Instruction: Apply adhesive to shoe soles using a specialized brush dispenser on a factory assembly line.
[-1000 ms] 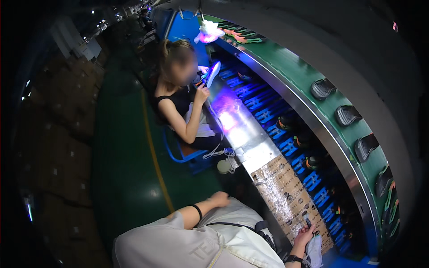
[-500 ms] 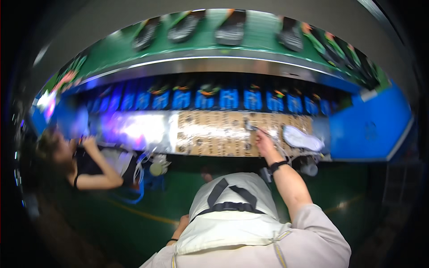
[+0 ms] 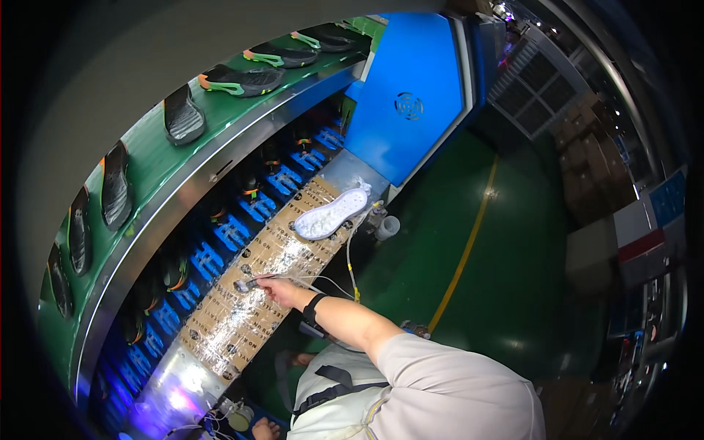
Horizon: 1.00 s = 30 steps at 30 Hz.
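Note:
My right hand [image 3: 277,291] is closed round the handle of a small brush [image 3: 244,286] with a dark head, held low over the brown printed sheet [image 3: 242,323] covering the bench. A thin pale hose [image 3: 323,280] runs beside the hand. Farther up the bench lies a white shoe sole [image 3: 331,215], apart from both hands. At the lower edge, left of my apron, my left hand [image 3: 265,429] is partly cut off, its visible fingers slightly apart with nothing seen in them.
Black shoe soles [image 3: 116,187] with orange and green parts lie on a green conveyor belt [image 3: 158,150]. Blue holders [image 3: 233,233] line the lower track beside the bench. A blue machine housing [image 3: 403,95] stands at the far end. A white cup [image 3: 387,227] hangs by the bench edge.
My view has swung to the right, so the bench now slants and the co-worker is out of sight. My right hand still holds the brush over the brown sheet.

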{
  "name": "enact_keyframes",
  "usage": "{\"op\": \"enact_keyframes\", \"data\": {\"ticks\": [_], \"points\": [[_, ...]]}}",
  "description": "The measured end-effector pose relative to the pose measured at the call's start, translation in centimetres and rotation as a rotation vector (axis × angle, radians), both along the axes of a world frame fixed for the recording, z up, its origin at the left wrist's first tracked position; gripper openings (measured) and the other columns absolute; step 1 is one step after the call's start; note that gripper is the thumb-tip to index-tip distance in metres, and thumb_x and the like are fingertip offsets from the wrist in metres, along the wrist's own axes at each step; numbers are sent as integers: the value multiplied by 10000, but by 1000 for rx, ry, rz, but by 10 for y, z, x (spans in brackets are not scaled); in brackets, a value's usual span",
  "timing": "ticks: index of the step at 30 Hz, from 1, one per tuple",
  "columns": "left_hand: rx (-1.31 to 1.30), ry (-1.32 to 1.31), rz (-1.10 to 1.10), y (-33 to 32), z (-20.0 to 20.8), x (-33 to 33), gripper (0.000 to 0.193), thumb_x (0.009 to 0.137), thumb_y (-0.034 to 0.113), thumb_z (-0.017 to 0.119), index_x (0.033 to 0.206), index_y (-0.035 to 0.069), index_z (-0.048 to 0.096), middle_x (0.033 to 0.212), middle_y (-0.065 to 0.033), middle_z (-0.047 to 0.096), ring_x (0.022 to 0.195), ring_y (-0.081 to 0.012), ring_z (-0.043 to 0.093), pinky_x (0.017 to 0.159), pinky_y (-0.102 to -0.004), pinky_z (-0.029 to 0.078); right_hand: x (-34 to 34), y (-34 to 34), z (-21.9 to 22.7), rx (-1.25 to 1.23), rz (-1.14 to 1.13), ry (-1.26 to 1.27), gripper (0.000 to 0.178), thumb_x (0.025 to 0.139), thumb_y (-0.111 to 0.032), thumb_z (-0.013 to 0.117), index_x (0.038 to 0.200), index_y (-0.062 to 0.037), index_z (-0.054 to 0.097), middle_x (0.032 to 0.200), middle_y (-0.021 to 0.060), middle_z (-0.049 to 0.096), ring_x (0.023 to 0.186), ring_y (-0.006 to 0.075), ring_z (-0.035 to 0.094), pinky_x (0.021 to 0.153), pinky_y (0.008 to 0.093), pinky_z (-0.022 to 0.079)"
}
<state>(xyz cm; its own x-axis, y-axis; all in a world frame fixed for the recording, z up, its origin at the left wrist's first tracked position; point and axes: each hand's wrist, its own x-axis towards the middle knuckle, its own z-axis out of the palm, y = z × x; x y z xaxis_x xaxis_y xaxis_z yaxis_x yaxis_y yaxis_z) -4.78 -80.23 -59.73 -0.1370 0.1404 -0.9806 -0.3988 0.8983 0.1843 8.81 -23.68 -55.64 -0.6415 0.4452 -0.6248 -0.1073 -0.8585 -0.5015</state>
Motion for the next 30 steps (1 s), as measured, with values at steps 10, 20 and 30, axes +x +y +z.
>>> {"op": "enact_keyframes", "data": {"ticks": [10,20,30], "points": [[117,227,131,133,23,12,250,1011,263,618,1188,95,670,923,-74,704,691,-188,704,527,-307,525,-24,-14,-1,20,34,0,194,992,-245,706,1177,-189,726,768,-74,533,655,51,448,564,242,366],[157,230,-81,156,10,34,189,980,223,647,1081,74,706,860,-56,681,683,-179,692,527,-307,522,-16,-15,9,54,86,6,199,996,-220,696,1187,-167,719,791,-80,542,676,49,435,576,233,344],[134,233,-123,179,47,36,199,991,210,621,1084,51,695,863,-65,684,657,-200,688,523,-304,506,-1,-20,30,312,159,-1,203,993,-219,693,1181,-148,728,795,-80,577,657,42,455,577,230,360]]}}
